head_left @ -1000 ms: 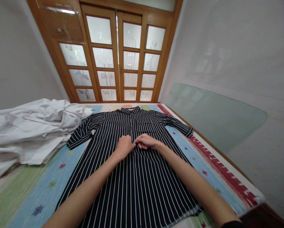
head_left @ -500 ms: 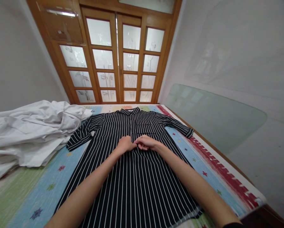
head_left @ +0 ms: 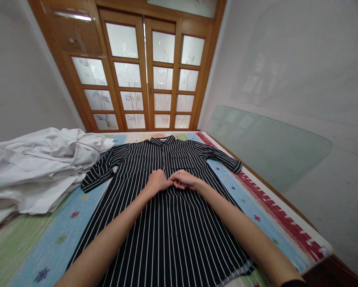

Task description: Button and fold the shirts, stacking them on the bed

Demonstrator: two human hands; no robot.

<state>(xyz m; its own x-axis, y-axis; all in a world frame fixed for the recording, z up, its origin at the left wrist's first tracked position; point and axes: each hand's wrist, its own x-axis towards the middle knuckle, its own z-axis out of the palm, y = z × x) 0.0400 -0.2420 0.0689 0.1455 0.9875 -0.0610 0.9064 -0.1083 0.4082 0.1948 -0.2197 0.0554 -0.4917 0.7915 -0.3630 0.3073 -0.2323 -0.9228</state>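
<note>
A black shirt with white stripes lies flat, front side up, its collar at the far end and its short sleeves spread to both sides. Over the middle of its front placket, my left hand is closed, thumb and fingers pinching the fabric. My right hand meets it from the other side, fingers curled and pinched at the same spot on the placket. The fingertips of both hands touch or nearly touch. Whatever small part lies between them, perhaps a button, is hidden by the fingers.
A crumpled heap of white cloth lies at the left, close to the shirt's sleeve. Under everything is a colourful patterned cover with stars. A pale glass panel leans along the right wall. Wooden doors with panes stand behind.
The view has shifted very slightly. Both hands stay pinched at the same place on the shirt's placket, with barely any finger movement.
</note>
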